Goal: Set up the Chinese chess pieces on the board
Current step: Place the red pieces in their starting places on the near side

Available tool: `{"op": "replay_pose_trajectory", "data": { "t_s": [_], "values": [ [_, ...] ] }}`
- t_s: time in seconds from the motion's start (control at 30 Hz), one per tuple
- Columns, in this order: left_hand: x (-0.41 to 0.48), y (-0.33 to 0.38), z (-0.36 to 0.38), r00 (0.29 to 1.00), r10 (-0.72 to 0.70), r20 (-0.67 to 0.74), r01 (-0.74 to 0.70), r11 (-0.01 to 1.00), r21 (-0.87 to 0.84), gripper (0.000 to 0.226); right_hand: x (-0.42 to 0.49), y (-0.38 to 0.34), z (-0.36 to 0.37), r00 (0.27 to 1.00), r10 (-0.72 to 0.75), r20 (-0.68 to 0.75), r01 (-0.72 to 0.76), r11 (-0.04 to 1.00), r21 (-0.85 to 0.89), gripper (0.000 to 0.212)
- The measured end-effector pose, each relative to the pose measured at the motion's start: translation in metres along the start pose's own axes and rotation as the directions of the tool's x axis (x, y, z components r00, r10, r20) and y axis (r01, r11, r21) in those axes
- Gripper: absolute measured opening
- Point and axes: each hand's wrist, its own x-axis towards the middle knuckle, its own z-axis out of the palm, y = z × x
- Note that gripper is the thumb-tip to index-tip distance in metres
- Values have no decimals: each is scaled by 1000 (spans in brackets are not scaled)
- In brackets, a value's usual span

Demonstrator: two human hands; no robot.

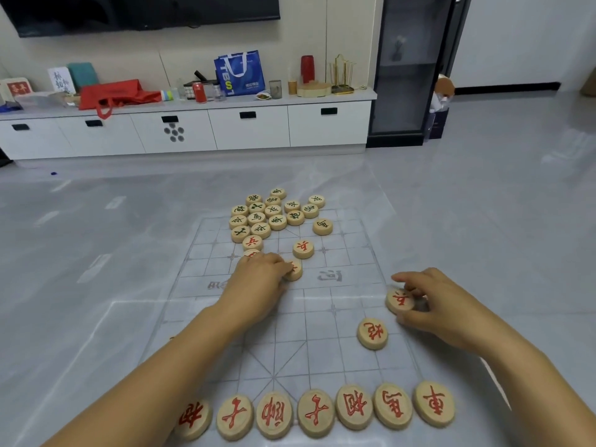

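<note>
A thin translucent chess board sheet (322,324) lies on the grey floor. Several red-lettered wooden pieces (314,412) stand in a row along its near edge. A red cannon piece (372,333) sits alone at the right. My right hand (432,306) pinches a red soldier piece (399,301) at the board's right edge. My left hand (263,280) rests near the river line, fingertips on another red piece (294,270). Two more red soldiers (303,249) (252,242) lie beyond it. A cluster of green-lettered pieces (274,212) sits at the far end.
A long white TV cabinet (193,130) runs along the far wall, loaded with bags, cans and cups. A dark glass cabinet (406,75) stands at its right. Grey floor tiles (500,204) surround the sheet.
</note>
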Motion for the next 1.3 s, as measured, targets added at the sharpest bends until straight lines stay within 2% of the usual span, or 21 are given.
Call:
{"op": "replay_pose_trajectory", "data": {
  "t_s": [0.07, 0.17, 0.3, 0.37, 0.47, 0.63, 0.83, 0.93, 1.0, 1.1, 1.17, 1.23, 1.3],
  "values": [
    [-11, 8, 0, 998, 58, 3, -57, 996, -68, 39, 0, 0, 1, 998, 35, -51, -34, 999, 8, 57],
    [-25, 19, 1, 991, 131, 32, -125, 983, -135, 40, 0, -2, 3, 997, 22, -67, -25, 999, -39, 45],
    [-26, 19, -5, 996, 41, 82, -9, 935, -354, 43, -1, -3, 4, 999, -8, -40, 6, 999, -42, 46],
    [-20, 17, -8, 991, -4, 133, 59, 911, -408, 50, -1, -4, 3, 999, -8, -36, 7, 999, -35, 47],
    [-10, 20, -11, 978, 8, 207, 77, 913, -400, 50, -1, -3, 2, 1000, -8, -30, 7, 999, -39, 48],
    [-8, 32, -7, 978, 43, 206, 54, 895, -443, 36, -1, -3, 2, 999, -16, -38, 14, 999, -44, 48],
    [-11, 38, -6, 974, 53, 219, 55, 885, -463, 43, -1, -4, 2, 999, -25, -32, 23, 998, -53, 48],
    [-11, 38, -11, 950, 151, 274, -6, 885, -466, 56, -2, -4, 2, 999, -23, -24, 21, 999, -49, 49],
    [-9, 37, -13, 934, 215, 287, -82, 907, -413, 48, -2, -3, 1, 1000, -25, -18, 24, 999, -47, 49],
    [-8, 42, -10, 972, 118, 205, -53, 953, -297, 37, -2, -3, 1, 1000, -29, -12, 28, 998, -48, 49],
    [-10, 45, -5, 983, 16, 184, 32, 966, -256, 45, -3, -4, 1, 999, -34, -11, 34, 998, -52, 48],
    [-13, 43, -4, 970, -25, 244, 97, 952, -289, 52, -3, -4, 1, 999, -39, -12, 38, 998, -51, 48],
    [-16, 36, -11, 946, 40, 321, 95, 914, -393, 53, -4, -4, 1, 999, -40, -11, 40, 998, -55, 48]
  ]
}}
